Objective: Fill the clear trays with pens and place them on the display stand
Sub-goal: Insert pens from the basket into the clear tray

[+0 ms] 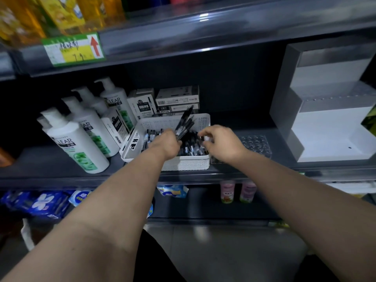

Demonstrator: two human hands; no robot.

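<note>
So both hands are over the white basket [184, 165] in the middle of the shelf [61, 165]. The left hand [165, 144] is clenched around a bunch of pens [185, 123], gripping them near their lower ends so they fan up and off to the right, above the basket's far wall. The right hand [221, 142] sits just right of it with the fingers curled down, tips right at the loose pens [191, 148] piled in the basket's right half. Honestly can't tell if it's actually pinching one or only touching. The clear tray [255, 144], the one with rows of round holes, lies flat on the shelf just right of the basket, close beside the right wrist, and neither hand touches it. The stepped white and grey display stand [325, 135] is further right, well apart from both hands. Shampoo bottles [81, 143] stand left of the basket, pen boxes [177, 100] are stacked behind it.
</note>
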